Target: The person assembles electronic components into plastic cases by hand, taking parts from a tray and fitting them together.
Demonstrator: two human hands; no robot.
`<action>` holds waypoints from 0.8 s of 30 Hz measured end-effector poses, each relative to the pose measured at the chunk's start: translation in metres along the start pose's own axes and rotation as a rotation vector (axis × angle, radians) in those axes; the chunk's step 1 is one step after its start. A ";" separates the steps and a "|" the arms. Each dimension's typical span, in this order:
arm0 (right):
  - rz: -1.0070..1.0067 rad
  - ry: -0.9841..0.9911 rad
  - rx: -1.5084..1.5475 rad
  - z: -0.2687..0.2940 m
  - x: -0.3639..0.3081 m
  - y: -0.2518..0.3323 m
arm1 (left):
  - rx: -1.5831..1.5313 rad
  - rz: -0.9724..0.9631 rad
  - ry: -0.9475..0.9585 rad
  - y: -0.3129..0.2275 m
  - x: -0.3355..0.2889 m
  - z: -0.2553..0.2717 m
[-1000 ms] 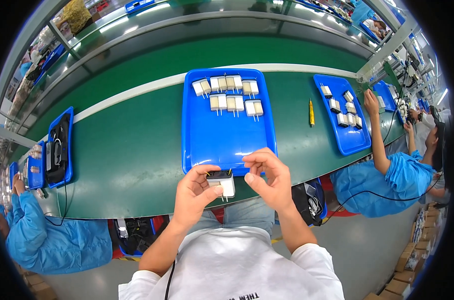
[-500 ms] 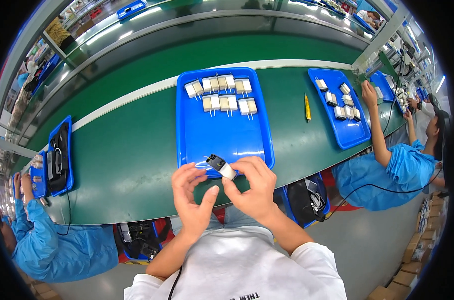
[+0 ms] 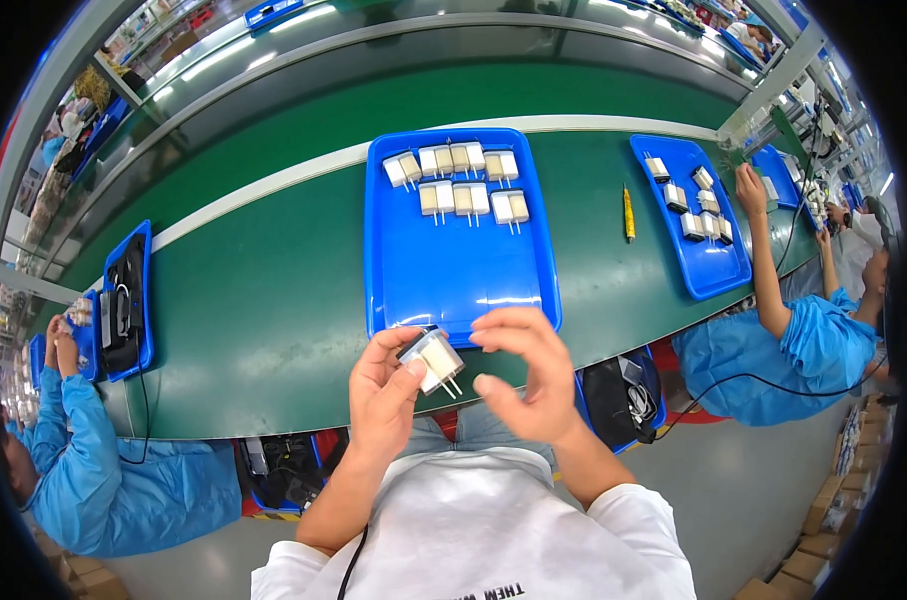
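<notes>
Small white plug block (image 3: 432,358) with two metal pins, lower centre of frame, just below the near rim of the middle blue tray (image 3: 454,275). Left hand (image 3: 384,395) holds it: thumb and fingertips pinch the body, pins pointing down and to the right. Right hand (image 3: 529,375) sits just beside it, not touching as far as visible; fingers loosely curled with a narrow gap between thumb and forefinger, holding nothing.

Progress, judged from the layout: the middle tray carries two short rows of finished-looking plug blocks (image 3: 459,180) along its far end, five in the back row and four in front by my count. The near two thirds of the tray is bare, so much of the filling appears left to do. The block in hand is not yet set down.

Other containers: a second blue tray (image 3: 709,270) at right centre holds a scatter of similar white blocks; a neighbour's hand (image 3: 749,185) reaches over it. A dark-filled blue tray (image 3: 134,300) stands at left centre; contents too dim to tell. A yellow tool (image 3: 629,212) lies on the green belt (image 3: 274,300) between the two right-hand trays.
</notes>
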State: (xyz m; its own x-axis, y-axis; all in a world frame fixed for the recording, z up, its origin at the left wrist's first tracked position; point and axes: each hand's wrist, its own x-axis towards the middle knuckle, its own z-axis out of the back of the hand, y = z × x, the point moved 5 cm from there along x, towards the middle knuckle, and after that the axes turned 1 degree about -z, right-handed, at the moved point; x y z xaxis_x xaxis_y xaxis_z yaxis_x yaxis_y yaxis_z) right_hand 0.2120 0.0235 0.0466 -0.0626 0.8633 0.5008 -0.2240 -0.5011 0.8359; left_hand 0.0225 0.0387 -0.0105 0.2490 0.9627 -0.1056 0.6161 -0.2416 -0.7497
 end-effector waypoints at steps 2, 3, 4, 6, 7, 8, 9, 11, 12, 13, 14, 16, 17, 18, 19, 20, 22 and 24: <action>-0.087 0.093 0.124 0.007 0.004 -0.009 | 0.074 0.015 0.020 -0.003 0.001 0.000; -0.089 0.097 0.124 0.008 0.006 -0.009 | 0.140 0.003 0.052 -0.008 0.001 -0.005; -0.102 0.181 0.126 0.005 0.010 -0.006 | 0.207 -0.009 0.085 -0.012 0.000 -0.011; -0.117 0.269 0.128 0.002 0.013 0.000 | 0.247 0.026 0.088 -0.017 -0.002 -0.017; -0.118 0.287 0.095 0.000 0.015 0.002 | 0.290 0.060 0.094 -0.017 -0.004 -0.018; -0.117 0.303 0.061 -0.001 0.016 0.003 | 0.287 0.059 0.093 -0.018 -0.004 -0.019; -0.117 0.306 0.060 -0.001 0.015 0.002 | 0.299 0.061 0.107 -0.018 -0.005 -0.021; -0.123 0.335 0.041 -0.001 0.011 -0.003 | 0.311 0.060 0.121 -0.018 -0.005 -0.020; -0.122 0.336 0.041 0.000 0.010 -0.003 | 0.328 0.002 0.181 -0.020 -0.006 -0.018; -0.151 0.307 0.041 0.002 0.009 -0.003 | 0.343 -0.056 0.242 -0.022 -0.007 -0.019; -0.182 0.278 0.041 0.004 0.007 -0.005 | 0.343 -0.055 0.240 -0.023 -0.009 -0.017; -0.166 0.264 0.045 0.007 0.006 -0.005 | 0.514 -0.238 0.300 -0.032 -0.014 -0.021; -0.147 0.249 0.050 0.008 0.006 -0.004 | 0.515 -0.237 0.299 -0.031 -0.015 -0.021; -0.148 0.249 0.051 0.007 0.006 -0.004 | 0.605 -0.317 0.280 -0.033 -0.017 -0.021; -0.095 0.242 0.046 0.006 0.006 -0.001 | 0.694 -0.398 0.262 -0.035 -0.019 -0.022; -0.041 0.234 0.039 0.006 0.007 0.002 | 0.694 -0.399 0.262 -0.035 -0.020 -0.021; -0.036 0.226 0.036 0.004 0.005 0.003 | 0.812 -0.459 0.278 -0.034 -0.022 -0.021; -0.032 0.218 0.034 0.004 0.005 0.005 | 0.857 -0.491 0.276 -0.038 -0.023 -0.022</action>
State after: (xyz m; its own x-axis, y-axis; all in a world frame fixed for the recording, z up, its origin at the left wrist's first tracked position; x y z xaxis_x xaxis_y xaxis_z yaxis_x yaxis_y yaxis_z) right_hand 0.2141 0.0248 0.0537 -0.2660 0.8694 0.4163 -0.1970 -0.4718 0.8594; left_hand 0.0103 0.0233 0.0348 0.3431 0.8444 0.4115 -0.0174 0.4437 -0.8960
